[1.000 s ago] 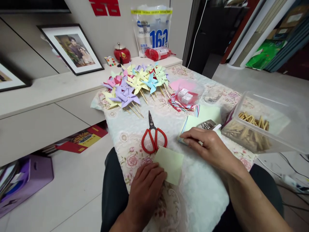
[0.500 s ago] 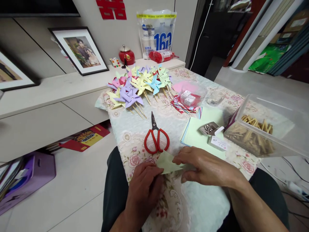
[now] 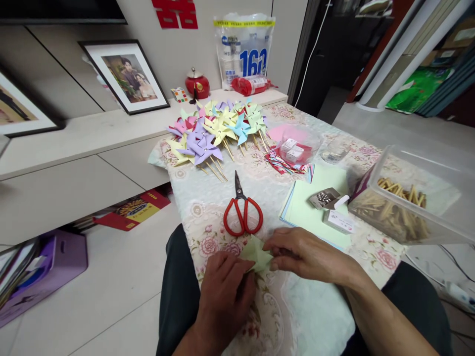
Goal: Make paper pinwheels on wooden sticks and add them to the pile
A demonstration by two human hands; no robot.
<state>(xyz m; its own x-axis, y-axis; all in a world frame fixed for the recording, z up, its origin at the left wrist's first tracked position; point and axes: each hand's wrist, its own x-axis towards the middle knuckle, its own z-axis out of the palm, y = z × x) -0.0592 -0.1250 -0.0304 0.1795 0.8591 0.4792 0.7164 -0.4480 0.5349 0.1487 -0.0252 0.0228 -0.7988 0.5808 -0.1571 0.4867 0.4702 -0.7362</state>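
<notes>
I see a small sheet of pale green paper [image 3: 257, 254] pinched between both hands at the near edge of the tabletop [image 3: 319, 316], folded so that its upper flap stands up in a point. My left hand [image 3: 224, 291] is curled over the paper's lower left side, fingers bent and closed on it, the knuckles facing me. My right hand [image 3: 306, 254] comes in from the right, fingers drawn together with the tips gripping the paper's right side.

Just beyond the paper lie the red-handled scissors [image 3: 243, 212], blades shut and pointing toward the far edge. To their right is a stack of green paper sheets [image 3: 308, 207], with a small open box of metal pieces [image 3: 324, 198] and a little white box [image 3: 338, 221] resting on it. Toward the right edge stands a clear plastic tub [image 3: 415, 198] holding wooden sticks [image 3: 395, 210]. Farther back, a clear bowl [image 3: 299, 146] holds small white boxes, with a pile of striped paper scraps [image 3: 285, 165] beside it. Near the far left corner lies a heap of finished paper pinwheels [image 3: 213, 131] in purple, yellow, blue and pink, their sticks pointing toward me.
</notes>
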